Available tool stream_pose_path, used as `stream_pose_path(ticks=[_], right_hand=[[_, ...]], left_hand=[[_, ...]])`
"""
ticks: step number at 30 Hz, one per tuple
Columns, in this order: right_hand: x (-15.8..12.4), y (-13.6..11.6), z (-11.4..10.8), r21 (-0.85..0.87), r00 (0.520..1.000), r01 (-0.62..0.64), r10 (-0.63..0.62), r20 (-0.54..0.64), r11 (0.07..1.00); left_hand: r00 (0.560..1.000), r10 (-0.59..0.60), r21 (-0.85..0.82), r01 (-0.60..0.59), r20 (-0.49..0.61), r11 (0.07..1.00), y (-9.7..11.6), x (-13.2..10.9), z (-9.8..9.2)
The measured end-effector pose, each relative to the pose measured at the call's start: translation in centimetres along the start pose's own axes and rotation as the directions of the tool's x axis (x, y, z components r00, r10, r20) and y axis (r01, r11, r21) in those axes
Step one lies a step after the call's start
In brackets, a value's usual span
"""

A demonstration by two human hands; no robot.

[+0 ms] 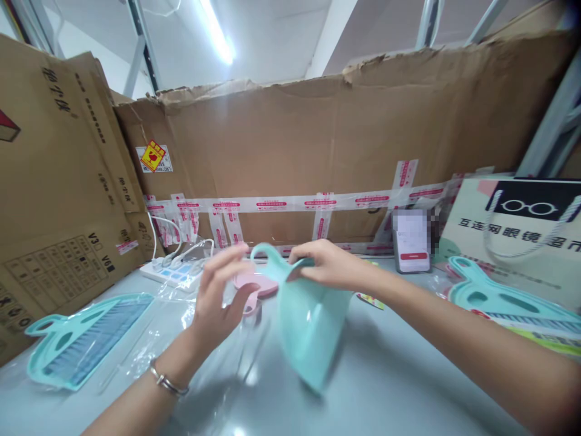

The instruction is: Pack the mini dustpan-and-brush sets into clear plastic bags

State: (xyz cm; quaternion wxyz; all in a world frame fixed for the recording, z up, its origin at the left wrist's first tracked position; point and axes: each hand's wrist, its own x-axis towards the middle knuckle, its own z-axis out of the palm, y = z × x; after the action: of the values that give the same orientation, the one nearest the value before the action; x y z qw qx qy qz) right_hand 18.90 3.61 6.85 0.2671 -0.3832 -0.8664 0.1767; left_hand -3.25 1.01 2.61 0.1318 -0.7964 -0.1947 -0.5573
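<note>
A mint-green dustpan (313,327) hangs tilted over the table, its hooked handle pointing up and left. My right hand (322,263) grips it near the base of the handle. Beside the handle loop is my left hand (222,290), thumb and fingers apart; whether its fingertips touch the loop I cannot tell. Just behind the left hand lies a pink object (263,284) with a small loop, partly hidden. Clear plastic wrap (181,312) is spread on the table by that hand.
A wrapped mint dustpan-and-brush set (91,339) lies at left, another set (503,297) at right. A phone (411,242) leans upright at the back. A power strip (172,272), cardboard boxes (281,139) and a printed bag (521,224) border the table (385,387).
</note>
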Motion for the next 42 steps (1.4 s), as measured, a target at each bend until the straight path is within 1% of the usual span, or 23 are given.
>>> stream_pose_path(ticks=[1,2,4,6,8,9,11,12,13,14,16,18,20,23,26,28,29,31,33,34,36,39,42], right_hand=[[0.0,-0.1,0.2,0.043,0.991,-0.063,0.067,-0.113,0.997],[-0.1,-0.3,0.4,0.091,0.971,-0.108,0.125,-0.205,0.99],[-0.4,-0.8,0.7,0.171,0.94,-0.156,0.2,-0.276,0.973],[-0.9,-1.2,0.8,0.198,0.948,-0.167,0.212,-0.235,0.966],[-1.5,-0.8,0.5,0.218,0.97,-0.144,0.182,-0.164,0.965],[-1.7,-0.2,0.2,0.234,0.976,-0.119,0.156,-0.148,0.965],[-2.4,2.0,-0.4,0.226,0.976,-0.067,0.111,-0.188,0.972],[-2.7,3.3,-0.6,0.157,0.967,-0.055,0.091,-0.236,0.986],[-3.2,4.6,-0.6,0.021,0.959,-0.054,0.058,-0.276,0.998],[-3.7,5.9,-0.4,-0.159,0.97,-0.044,0.004,-0.243,0.986],[-4.8,7.6,0.4,-0.45,0.998,0.039,-0.053,-0.018,0.892],[-5.8,8.3,1.5,-0.577,0.985,0.13,-0.038,0.168,0.806],[-6.3,8.4,2.3,-0.618,0.972,0.17,-0.027,0.233,0.768],[-6.4,8.7,2.3,-0.628,0.972,0.188,-0.049,0.232,0.755],[-6.1,9.2,0.8,-0.562,0.988,0.154,-0.108,0.115,0.812],[-6.1,8.7,-0.7,-0.427,0.989,0.092,-0.133,-0.068,0.899],[-6.2,8.2,-1.5,-0.321,0.977,0.047,-0.111,-0.184,0.946],[-6.6,6.7,-3.2,-0.035,0.913,-0.029,0.013,-0.407,0.999],[-7.2,5.2,-4.7,0.268,0.84,-0.039,0.177,-0.513,0.963],[-7.5,4.6,-5.3,0.387,0.819,-0.024,0.24,-0.521,0.922],[-8.0,3.8,-6.1,0.534,0.815,0.003,0.307,-0.491,0.846],[-8.4,3.6,-6.2,0.632,0.851,-0.012,0.34,-0.4,0.775],[-8.1,3.7,-5.6,0.647,0.886,0.024,0.283,-0.367,0.762]], left_hand=[[0.984,-0.175,-0.05,0.173,-0.026,0.984,0.2,0.1,0.3],[0.936,-0.351,-0.109,0.348,-0.007,0.931,0.4,0.1,0.5],[0.783,-0.604,-0.188,0.622,0.149,0.76,0.8,0.3,0.9],[0.63,-0.7,-0.197,0.774,0.336,0.602,1.1,0.4,1.2],[0.521,-0.742,-0.21,0.852,0.422,0.479,1.0,0.3,1.4],[0.483,-0.771,-0.229,0.876,0.414,0.425,0.7,0.2,1.4],[0.413,-0.859,-0.305,0.896,0.301,0.324,0.1,0.0,1.4],[0.374,-0.899,-0.358,0.891,0.229,0.279,-0.3,-0.1,1.4],[0.33,-0.929,-0.414,0.879,0.169,0.237,-0.6,-0.1,1.3],[0.284,-0.95,-0.464,0.864,0.127,0.196,-0.9,-0.1,1.3],[0.217,-0.972,-0.531,0.836,0.087,0.139,-1.2,0.0,1.2],[0.203,-0.976,-0.545,0.828,0.075,0.131,-1.3,0.0,1.2],[0.23,-0.971,-0.529,0.834,0.071,0.159,-1.1,-0.1,1.2],[0.256,-0.963,-0.5,0.846,0.079,0.184,-1.0,-0.3,1.3],[0.265,-0.963,-0.497,0.844,0.059,0.202,-1.1,-0.3,1.3],[0.28,-0.96,-0.504,0.832,0.018,0.234,-1.3,-0.3,1.3],[0.291,-0.957,-0.505,0.824,-0.01,0.256,-1.4,-0.3,1.3],[0.31,-0.949,-0.498,0.814,-0.063,0.299,-1.5,-0.3,1.2],[0.326,-0.94,-0.489,0.807,-0.1,0.332,-1.4,-0.2,1.0],[0.334,-0.936,-0.487,0.802,-0.113,0.345,-1.4,-0.2,1.0],[0.345,-0.93,-0.489,0.794,-0.128,0.362,-1.3,-0.2,0.9],[0.337,-0.935,-0.488,0.801,-0.111,0.346,-1.0,-0.2,0.9],[0.354,-0.934,-0.454,0.824,-0.053,0.338,-0.9,-0.3,1.0]])
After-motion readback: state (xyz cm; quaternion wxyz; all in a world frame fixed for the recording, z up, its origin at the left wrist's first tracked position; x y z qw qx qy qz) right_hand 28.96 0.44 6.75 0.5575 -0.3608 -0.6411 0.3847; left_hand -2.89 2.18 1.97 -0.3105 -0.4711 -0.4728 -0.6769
